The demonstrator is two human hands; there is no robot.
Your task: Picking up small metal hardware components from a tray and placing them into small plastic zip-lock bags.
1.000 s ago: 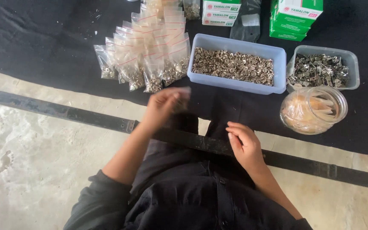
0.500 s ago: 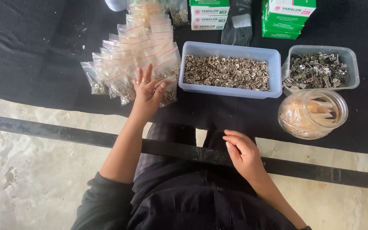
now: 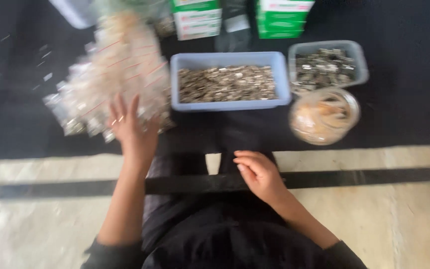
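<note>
1. I see clear plastic bags (image 3: 120, 74) with thin red seal stripes, greyish bits inside, blurred.
2. Big tub (image 3: 230, 104) is pale blue, filled with grey-brown metal pieces (image 3: 227, 83).
3. Smaller tub (image 3: 357, 65) is clear bluish, darker grey parts inside.
4. Round jar (image 3: 323, 117) is clear, tan-orange contents.
5. Boxes (image 3: 282, 17) at the top are green and white.
6. Mat (image 3: 409, 104) is black.
7. Floor (image 3: 414, 219) is cream, mottled, crossed by a black stripe (image 3: 374, 176).
8. Left hand (image 3: 134, 130) wears gold-toned rings; clothing is black.
</note>
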